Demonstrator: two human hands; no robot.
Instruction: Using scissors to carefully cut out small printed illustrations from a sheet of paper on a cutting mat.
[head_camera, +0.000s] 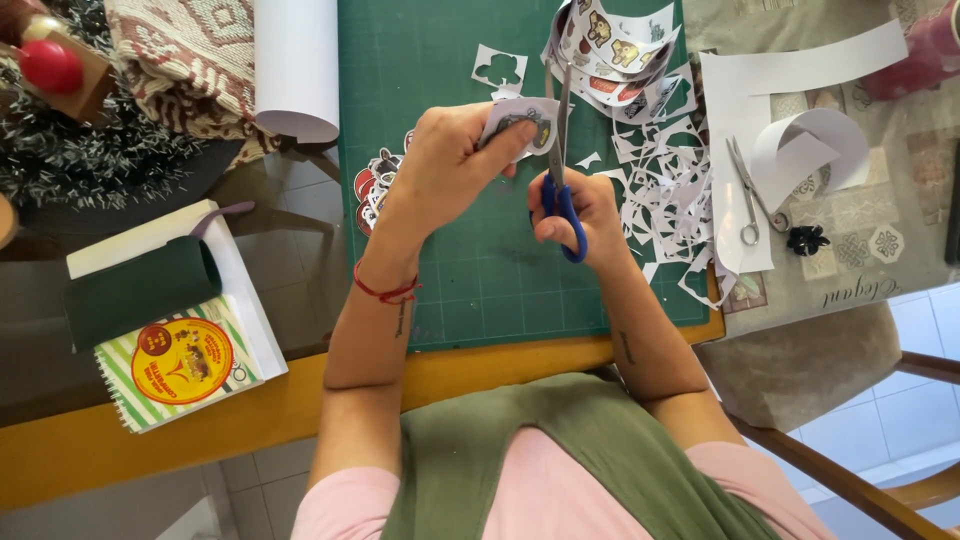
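My left hand (445, 165) pinches a small printed paper cutout (522, 122) above the green cutting mat (440, 290). My right hand (580, 212) grips blue-handled scissors (562, 205), whose blades point up and away along the right edge of the cutout. Behind the blades hangs a curled strip of printed sticker paper (612, 45). A red thread bracelet circles my left wrist.
White paper scraps (665, 195) litter the mat's right side. A pile of cut stickers (375, 185) lies left of my hand. Small metal scissors (750, 195), white sheets, a paper roll (295, 65), a spiral notebook (180, 365) and a wooden chair (830, 370) surround the mat.
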